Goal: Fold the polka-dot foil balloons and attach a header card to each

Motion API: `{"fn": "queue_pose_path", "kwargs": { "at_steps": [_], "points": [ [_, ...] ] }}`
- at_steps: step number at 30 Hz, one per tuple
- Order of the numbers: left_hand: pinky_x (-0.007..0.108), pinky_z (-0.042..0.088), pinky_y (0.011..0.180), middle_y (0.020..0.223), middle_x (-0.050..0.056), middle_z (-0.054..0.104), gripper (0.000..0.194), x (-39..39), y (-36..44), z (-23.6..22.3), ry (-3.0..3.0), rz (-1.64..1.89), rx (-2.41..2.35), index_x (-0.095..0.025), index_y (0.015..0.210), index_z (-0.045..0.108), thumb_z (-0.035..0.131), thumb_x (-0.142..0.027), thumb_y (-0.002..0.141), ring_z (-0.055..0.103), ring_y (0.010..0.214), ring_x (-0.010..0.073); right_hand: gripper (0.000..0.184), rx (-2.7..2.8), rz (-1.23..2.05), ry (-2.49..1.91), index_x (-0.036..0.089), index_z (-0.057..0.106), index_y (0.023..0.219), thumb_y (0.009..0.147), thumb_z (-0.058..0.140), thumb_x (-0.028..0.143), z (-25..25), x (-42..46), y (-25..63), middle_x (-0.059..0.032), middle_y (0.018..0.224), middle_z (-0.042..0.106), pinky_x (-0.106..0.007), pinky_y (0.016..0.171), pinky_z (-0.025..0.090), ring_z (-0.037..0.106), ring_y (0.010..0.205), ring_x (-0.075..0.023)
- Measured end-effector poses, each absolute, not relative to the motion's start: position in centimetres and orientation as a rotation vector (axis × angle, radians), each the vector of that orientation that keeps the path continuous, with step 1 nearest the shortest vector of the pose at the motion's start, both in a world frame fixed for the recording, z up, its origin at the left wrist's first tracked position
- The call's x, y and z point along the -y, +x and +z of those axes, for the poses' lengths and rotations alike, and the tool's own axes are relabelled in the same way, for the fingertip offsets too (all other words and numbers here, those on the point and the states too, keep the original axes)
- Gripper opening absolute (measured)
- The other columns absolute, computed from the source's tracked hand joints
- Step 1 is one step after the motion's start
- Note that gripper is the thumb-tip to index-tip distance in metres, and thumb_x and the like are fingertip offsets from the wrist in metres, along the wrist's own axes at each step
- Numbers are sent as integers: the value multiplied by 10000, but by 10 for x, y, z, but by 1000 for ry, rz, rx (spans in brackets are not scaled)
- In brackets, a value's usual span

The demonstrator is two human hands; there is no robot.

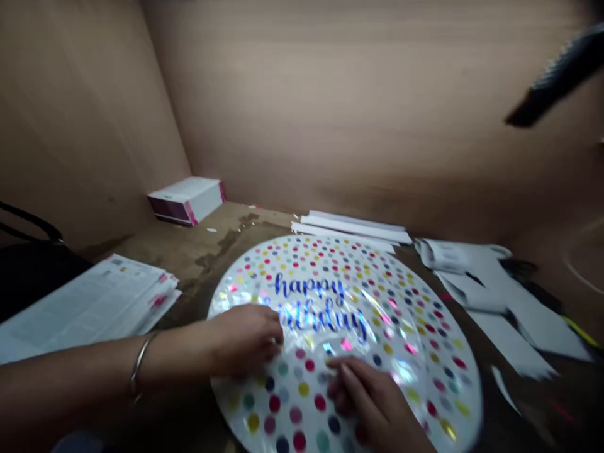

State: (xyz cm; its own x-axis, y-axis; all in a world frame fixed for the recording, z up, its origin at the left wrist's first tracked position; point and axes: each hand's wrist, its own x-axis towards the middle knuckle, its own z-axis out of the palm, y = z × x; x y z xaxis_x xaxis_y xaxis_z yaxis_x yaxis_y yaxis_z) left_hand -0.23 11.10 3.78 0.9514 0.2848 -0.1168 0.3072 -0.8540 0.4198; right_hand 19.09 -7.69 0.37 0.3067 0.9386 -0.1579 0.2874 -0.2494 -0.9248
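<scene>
A large round white polka-dotted piece [302, 390], printed "happy birthday" in shiny blue, lies on the table in front of me. Its surface reflects light like clear film, with glossy pink and silver spots on it. My left hand [248, 340], a bangle on its wrist, is over the left part of the lettering with its fingers curled in. Lower down and to the right, my right hand [368, 399] has thumb and forefinger together above the dots. What either hand pinches, if anything, is too small or blurred to see.
White paper strips [353, 228] lie behind the round piece, and curled paper pieces [491, 296] to its right. Stacked printed sheets [94, 302] are at left, a white and purple box [189, 200] in the back corner. A dark object [557, 82] juts in top right.
</scene>
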Motion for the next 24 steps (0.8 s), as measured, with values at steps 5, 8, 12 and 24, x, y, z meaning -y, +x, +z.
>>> {"fn": "queue_pose_path", "kwargs": {
  "at_steps": [5, 8, 12, 24],
  "points": [
    [429, 429, 978, 1279, 111, 535, 496, -28, -37, 6, 2759, 86, -86, -223, 1230, 540, 687, -346, 773, 443, 1218, 307, 281, 1491, 430, -1865, 201, 652, 1047, 898, 449, 326, 19, 104, 207, -77, 972, 694, -352, 810, 519, 647, 894, -212],
    [396, 450, 976, 1234, 116, 577, 380, -18, -53, -5, 2818, 193, -54, -189, 1225, 543, 591, -280, 859, 488, 1192, 269, 266, 1758, 391, -1902, 245, 655, 1085, 897, 467, 264, 18, 132, 211, -67, 1126, 657, -383, 917, 491, 593, 1064, -222],
    [343, 486, 939, 1138, 101, 639, 326, -10, -58, -13, 2871, 394, 20, -176, 1220, 542, 447, -128, 912, 557, 1120, 224, 340, 1942, 368, -1942, 267, 593, 1214, 887, 500, 280, 5, 157, 205, -65, 1355, 508, -474, 1033, 398, 416, 1280, -263],
    [337, 495, 873, 962, 116, 653, 314, -26, -19, -13, 2951, 444, 36, -132, 943, 624, 310, -119, 938, 600, 933, 185, 364, 1787, 167, -2099, 219, 572, 1238, 892, 469, 259, -14, 156, 200, -105, 1366, 491, -583, 1039, 318, 383, 1299, -304]
  ]
}}
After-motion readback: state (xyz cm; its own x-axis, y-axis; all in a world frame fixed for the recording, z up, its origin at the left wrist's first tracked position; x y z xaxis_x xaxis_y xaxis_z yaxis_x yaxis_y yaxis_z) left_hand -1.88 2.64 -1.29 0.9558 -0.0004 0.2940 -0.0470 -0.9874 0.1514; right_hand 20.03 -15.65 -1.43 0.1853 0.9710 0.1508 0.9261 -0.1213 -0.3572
